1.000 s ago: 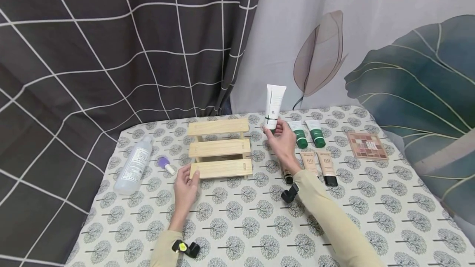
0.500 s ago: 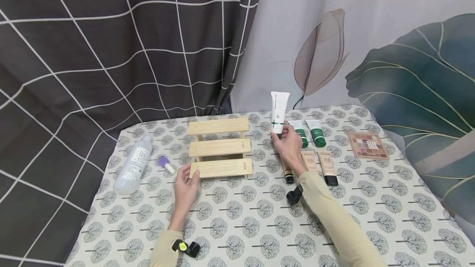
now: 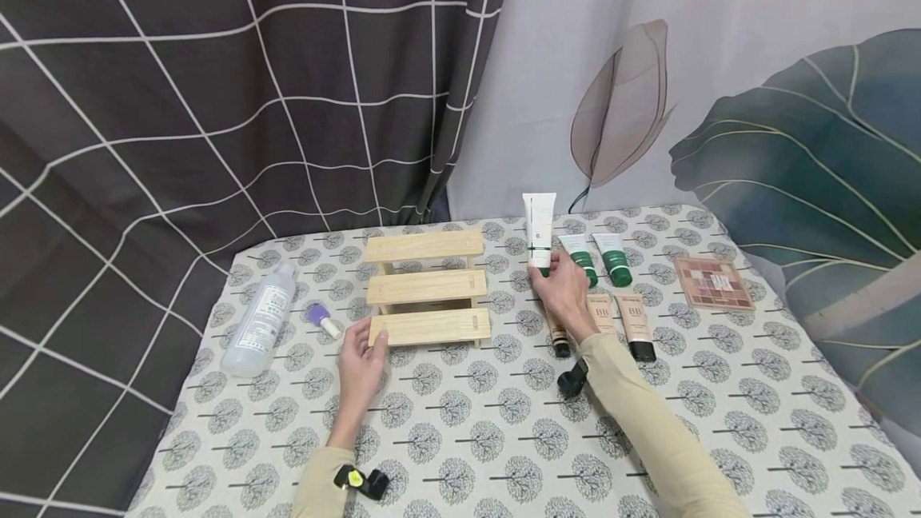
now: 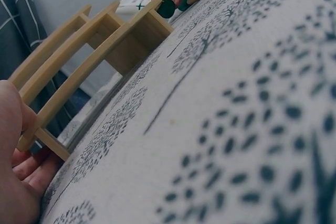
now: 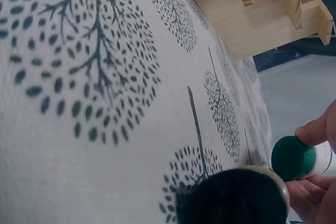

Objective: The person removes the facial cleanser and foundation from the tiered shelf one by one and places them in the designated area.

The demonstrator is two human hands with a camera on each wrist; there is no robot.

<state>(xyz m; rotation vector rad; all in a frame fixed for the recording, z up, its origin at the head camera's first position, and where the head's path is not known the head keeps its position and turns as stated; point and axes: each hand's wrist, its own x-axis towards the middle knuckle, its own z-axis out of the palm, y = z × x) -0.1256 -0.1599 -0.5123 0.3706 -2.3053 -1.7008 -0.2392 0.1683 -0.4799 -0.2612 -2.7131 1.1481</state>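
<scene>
My right hand (image 3: 564,288) pinches a white squeeze tube (image 3: 540,226) near its green cap (image 5: 293,158), the tube upright with its cap end down. Whether the cap touches the cloth I cannot tell. To its left stands a three-tier wooden rack (image 3: 428,286). My left hand (image 3: 360,362) holds the left end of the rack's lowest tier, thumb on top and fingers beneath, as the left wrist view shows. Beside the right hand lie two white-and-green tubes (image 3: 615,260). Two beige BB cream tubes (image 3: 635,324) lie nearer, and a tube with a black cap (image 3: 559,338) is partly hidden under the right wrist.
A clear bottle (image 3: 261,322) lies at the left, with a small purple-and-white item (image 3: 322,318) beside it. An eyeshadow palette (image 3: 714,283) lies at the right. A tree-print cloth (image 3: 460,454) covers the table, and curtains (image 3: 324,102) hang behind.
My right hand has lowered the white tube toward the cloth, shifting a little to the right and away from the rack. The left hand and the rack stay put.
</scene>
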